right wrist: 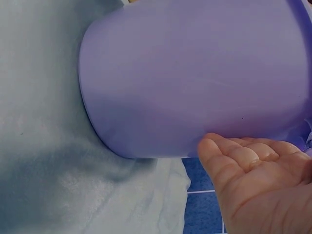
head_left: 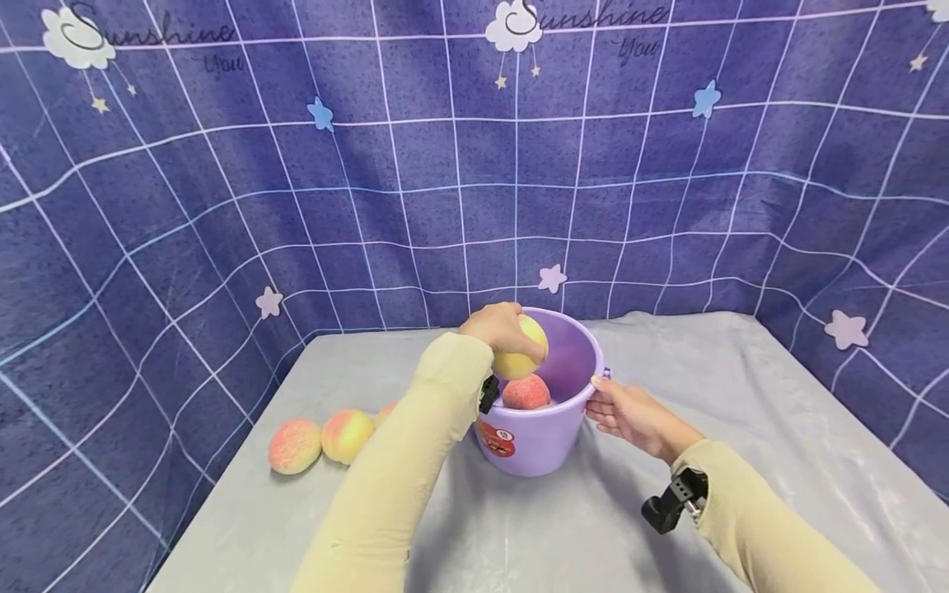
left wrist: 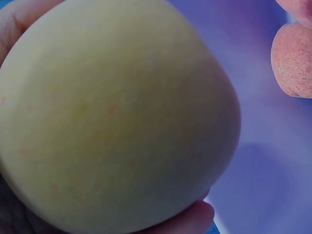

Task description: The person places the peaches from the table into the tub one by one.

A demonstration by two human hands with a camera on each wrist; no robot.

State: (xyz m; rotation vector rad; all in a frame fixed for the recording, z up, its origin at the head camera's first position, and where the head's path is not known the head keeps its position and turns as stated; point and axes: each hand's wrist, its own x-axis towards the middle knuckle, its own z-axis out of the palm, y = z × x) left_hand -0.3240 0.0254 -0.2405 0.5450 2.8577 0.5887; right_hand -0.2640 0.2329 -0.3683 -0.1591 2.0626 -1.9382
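Over the mouth of a purple bucket (head_left: pixel 544 441), my left hand (head_left: pixel 495 328) grips a pale yellow peach (head_left: pixel 528 350). That peach (left wrist: pixel 117 117) fills most of the left wrist view, with fingertips curled along its edge. Inside the bucket lies a red peach (head_left: pixel 526 394); the left wrist view shows parts of two pinkish peaches (left wrist: pixel 295 61) there. My right hand (head_left: pixel 630 416) holds the bucket's right side, thumb at the rim and fingers against the outer wall. In the right wrist view the fingers (right wrist: pixel 243 156) touch the wall below the rim.
On the grey-covered table (head_left: pixel 245 527), left of the bucket, sit a pink-red peach (head_left: pixel 294 446) and a yellow-red peach (head_left: pixel 347 436). Another peach (head_left: pixel 385 413) is partly hidden behind my left forearm. A blue gridded curtain (head_left: pixel 474 189) hangs behind the table.
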